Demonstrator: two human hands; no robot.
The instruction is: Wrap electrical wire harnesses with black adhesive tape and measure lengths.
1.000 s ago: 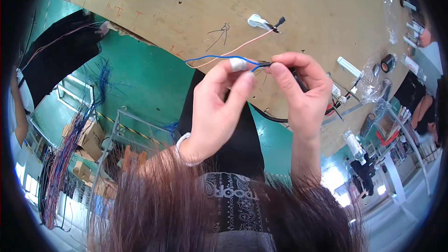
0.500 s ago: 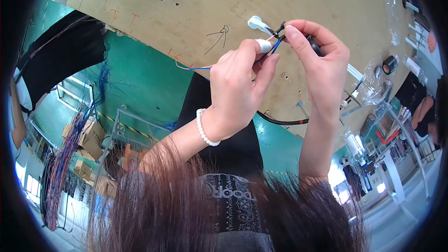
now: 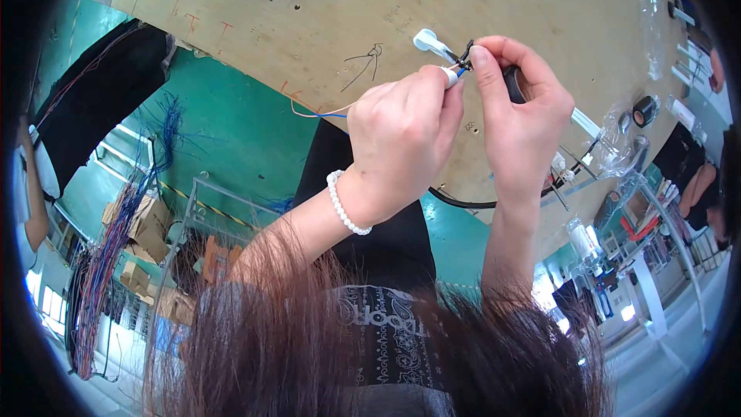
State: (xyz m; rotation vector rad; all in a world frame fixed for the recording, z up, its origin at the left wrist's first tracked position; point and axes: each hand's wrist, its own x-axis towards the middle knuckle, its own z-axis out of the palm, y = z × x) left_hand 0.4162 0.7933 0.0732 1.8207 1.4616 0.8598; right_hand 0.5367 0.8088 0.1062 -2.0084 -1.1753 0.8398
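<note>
Thin blue and pale orange wires (image 3: 324, 115) run from the left into my left hand (image 3: 401, 127). Its thumb and forefinger pinch them close to their far end; a white wrap covers one fingertip. A small black piece (image 3: 468, 52), perhaps tape or a connector, sits at that end. My right hand (image 3: 529, 120) grips it between thumb and forefinger. Tucked in the right palm is a round black thing, apparently a roll of tape (image 3: 515, 83). Just beyond the fingertips, a pale blue-white plastic holder (image 3: 432, 42) stands on the wooden board (image 3: 478, 0).
Another roll of black tape (image 3: 645, 111) lies on the board's right side, beside clear plastic wrap (image 3: 617, 135). A black cable (image 3: 463, 202) curves below my hands. Bundled wires (image 3: 108, 278) hang at the left near cardboard boxes (image 3: 147, 232). Part of another person (image 3: 35, 201) shows at the left edge.
My left hand has slid up and right along the wires, closer to the black piece and my right fingertips. The right hand has turned slightly and keeps its pinch.
</note>
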